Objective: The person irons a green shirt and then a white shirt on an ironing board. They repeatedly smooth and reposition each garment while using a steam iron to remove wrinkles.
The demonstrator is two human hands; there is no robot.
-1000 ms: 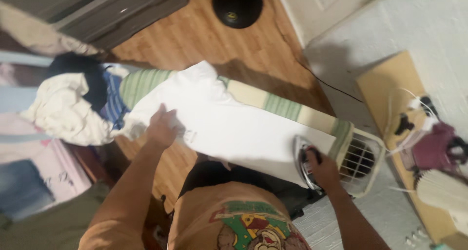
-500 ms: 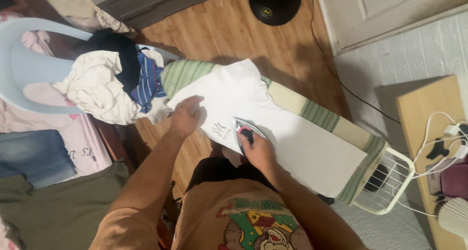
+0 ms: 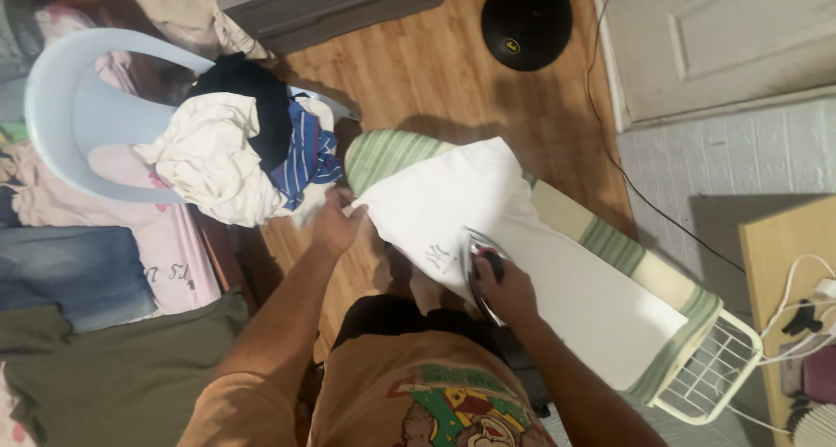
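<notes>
One plain white shirt (image 3: 453, 205) lies flat; left hand (image 3: 335, 227) pinches its nine-o'clock edge, right hand (image 3: 505, 292) grips one iron (image 3: 477, 268).

Pale blue plastic chair (image 3: 61, 107) w/ clothes pile (image 3: 231, 155), round black fan base (image 3: 527, 20), white door (image 3: 723, 37).

i see a green-and-cream striped ironing board (image 3: 601, 238) standing on the wooden floor (image 3: 453, 72), a white garment (image 3: 488, 229) spread flat along its top, and an iron (image 3: 477, 268) resting on that garment near the board's near edge.
</notes>
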